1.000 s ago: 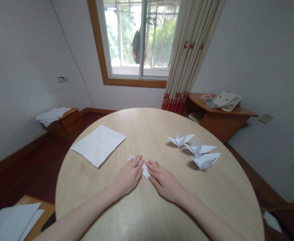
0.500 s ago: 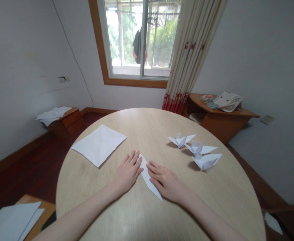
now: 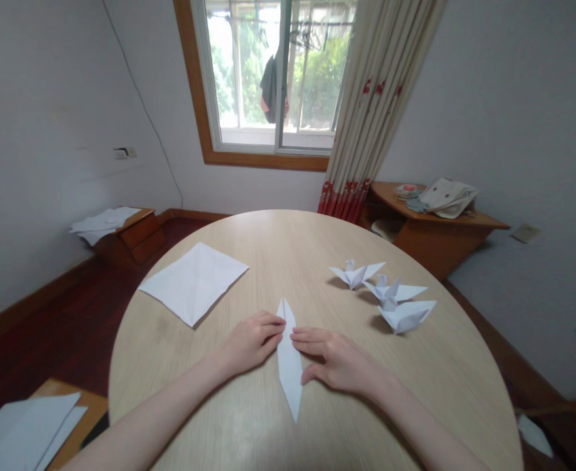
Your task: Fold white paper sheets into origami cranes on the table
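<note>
left hand and right hand, both loosely curved, lay fingertips on the folded strip; a flat sheet lies left, three paper cranes right.

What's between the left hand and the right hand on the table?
In the head view, a long folded white paper lies on the table between the left hand and the right hand, both touching it.

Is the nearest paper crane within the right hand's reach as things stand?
Probably yes: the right hand rests at the edge of the folded paper, the nearest crane sits ahead and to its right, and nothing visible stands between them.
</note>
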`<state>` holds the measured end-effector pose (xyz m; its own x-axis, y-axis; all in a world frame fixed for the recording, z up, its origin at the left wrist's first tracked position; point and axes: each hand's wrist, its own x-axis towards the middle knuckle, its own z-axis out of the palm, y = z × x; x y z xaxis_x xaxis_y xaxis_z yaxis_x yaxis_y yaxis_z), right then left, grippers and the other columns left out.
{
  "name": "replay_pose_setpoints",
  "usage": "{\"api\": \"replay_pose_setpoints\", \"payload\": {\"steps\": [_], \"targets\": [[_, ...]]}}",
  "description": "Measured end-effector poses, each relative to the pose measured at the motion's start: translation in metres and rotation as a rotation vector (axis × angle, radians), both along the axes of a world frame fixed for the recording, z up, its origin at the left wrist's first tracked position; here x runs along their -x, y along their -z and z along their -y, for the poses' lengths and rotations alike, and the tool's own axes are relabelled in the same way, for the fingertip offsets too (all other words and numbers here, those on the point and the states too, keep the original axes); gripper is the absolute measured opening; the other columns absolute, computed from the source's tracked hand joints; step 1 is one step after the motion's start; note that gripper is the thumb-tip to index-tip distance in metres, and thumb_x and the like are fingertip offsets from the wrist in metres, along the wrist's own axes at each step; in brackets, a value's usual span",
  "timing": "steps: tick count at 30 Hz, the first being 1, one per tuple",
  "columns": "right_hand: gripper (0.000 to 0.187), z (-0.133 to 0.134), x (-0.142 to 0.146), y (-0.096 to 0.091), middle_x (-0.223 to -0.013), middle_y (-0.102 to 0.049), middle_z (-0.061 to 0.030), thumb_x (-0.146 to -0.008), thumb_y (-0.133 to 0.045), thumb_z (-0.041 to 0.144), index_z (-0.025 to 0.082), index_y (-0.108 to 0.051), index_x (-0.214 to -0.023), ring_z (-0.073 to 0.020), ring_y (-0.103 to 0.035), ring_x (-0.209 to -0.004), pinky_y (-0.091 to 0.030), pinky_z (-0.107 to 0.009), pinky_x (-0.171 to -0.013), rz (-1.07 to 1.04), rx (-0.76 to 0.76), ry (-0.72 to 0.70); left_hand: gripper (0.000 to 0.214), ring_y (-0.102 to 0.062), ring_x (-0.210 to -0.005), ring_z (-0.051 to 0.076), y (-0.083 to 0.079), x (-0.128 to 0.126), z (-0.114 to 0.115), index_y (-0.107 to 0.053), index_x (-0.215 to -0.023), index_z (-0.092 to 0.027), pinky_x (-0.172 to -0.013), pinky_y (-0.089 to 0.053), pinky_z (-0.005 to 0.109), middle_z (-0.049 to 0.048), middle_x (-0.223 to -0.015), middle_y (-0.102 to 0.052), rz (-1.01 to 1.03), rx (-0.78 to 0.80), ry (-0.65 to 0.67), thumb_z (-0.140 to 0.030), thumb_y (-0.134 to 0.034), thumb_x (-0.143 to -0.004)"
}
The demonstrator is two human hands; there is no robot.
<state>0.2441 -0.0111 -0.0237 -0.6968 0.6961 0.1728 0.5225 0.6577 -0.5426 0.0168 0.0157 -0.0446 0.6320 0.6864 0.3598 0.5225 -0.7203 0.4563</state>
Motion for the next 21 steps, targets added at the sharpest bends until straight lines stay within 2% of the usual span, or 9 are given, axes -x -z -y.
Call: {"api": "replay_pose_setpoints", "payload": {"steps": [6, 11, 16, 21], "targets": [[0.062, -0.002, -0.001, 0.000, -0.127, -0.062, -0.0126, -0.068, -0.080, 0.041, 0.020, -0.063, -0.124, -0.0284, -0.057, -0.120, -0.046, -0.041, -0.104, 0.018, -0.021, -0.017, 0.029, -0.061, -0.105, 0.020, -0.016, 0.007, 0.003, -0.064, -0.104, -0.019, -0.095, -0.049, 0.034, 0.0062, -0.113, -0.067, -0.008, 0.061, 0.076, -0.009, -0.053, -0.079], [0.065, -0.002, 0.000, -0.002, -0.127, -0.062, -0.0130, -0.065, -0.081, 0.041, 0.020, -0.063, -0.124, -0.0280, -0.058, -0.119, -0.046, -0.040, -0.103, 0.033, -0.041, -0.014, 0.035, -0.055, -0.111, 0.025, -0.033, 0.006, 0.012, -0.057, -0.102, -0.019, -0.095, -0.047, 0.039, 0.0088, -0.119, -0.059, -0.064, 0.125, 0.118, -0.012, -0.063, -0.069], [0.064, -0.004, 0.000, -0.001, -0.127, -0.062, -0.0147, -0.066, -0.079, 0.042, 0.017, -0.063, -0.123, -0.0281, -0.058, -0.119, -0.047, -0.040, -0.102, 0.044, -0.074, -0.040, 0.043, -0.049, -0.115, 0.025, -0.037, 0.006, 0.015, -0.051, -0.107, -0.019, -0.099, -0.044, 0.040, 0.0101, -0.122, -0.053, -0.071, 0.202, 0.141, -0.012, -0.067, -0.068], [0.059, -0.006, -0.003, 0.000, -0.128, -0.062, -0.0115, -0.072, -0.074, 0.045, 0.022, -0.062, -0.125, -0.0255, -0.058, -0.119, -0.046, -0.037, -0.103, -0.006, -0.010, -0.029, 0.041, -0.048, -0.116, 0.026, -0.037, 0.006, 0.015, -0.050, -0.107, -0.019, -0.100, -0.043, 0.041, 0.0104, -0.123, -0.051, -0.069, 0.228, 0.146, -0.016, -0.067, -0.071]]}}
